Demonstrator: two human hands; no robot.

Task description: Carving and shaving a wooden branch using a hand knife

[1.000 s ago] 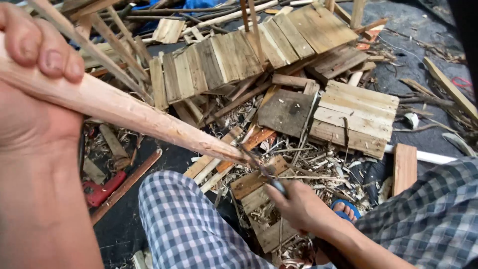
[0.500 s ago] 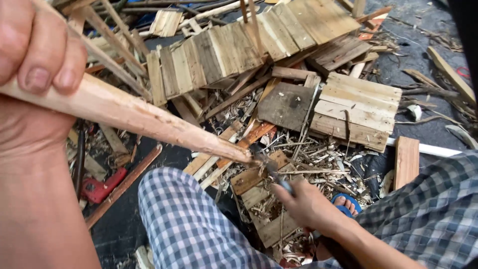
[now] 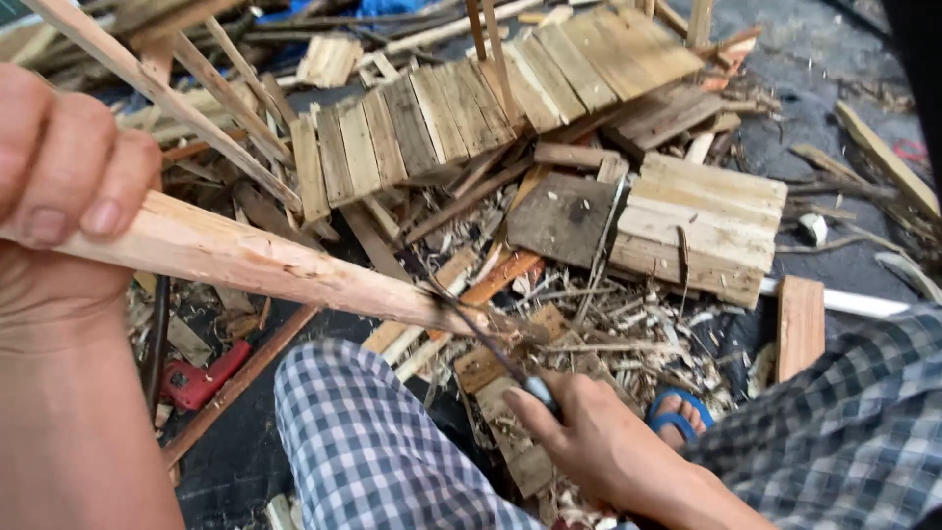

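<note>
The left hand [image 3: 69,186] is grasping a long pale wooden stake [image 3: 265,263], its fingers [image 3: 113,191] curled over the thick upper end and clenched against the palm. From those fingers the stake is running down and to the right, tapering to a freshly shaved tip that is ending just above the right hand [image 3: 599,442]. The right hand is gripping a dark-bladed knife [image 3: 491,348] with a grey handle, fingers closed round the handle; the blade is reaching up from the fingertips and is touching the stake near its tapered end. Below the stake a knee in blue-and-white checked cloth [image 3: 373,442] is lying between the two hands. Just right of the right-hand fingers a blue sandal [image 3: 677,412] is showing. Beyond the fingertips pale wood shavings [image 3: 608,334] are littering the ground, and farther off slatted wooden panels [image 3: 697,221] are lying heaped. Below the left-hand fingers a red tool [image 3: 201,378] is lying on the dark ground.
</note>
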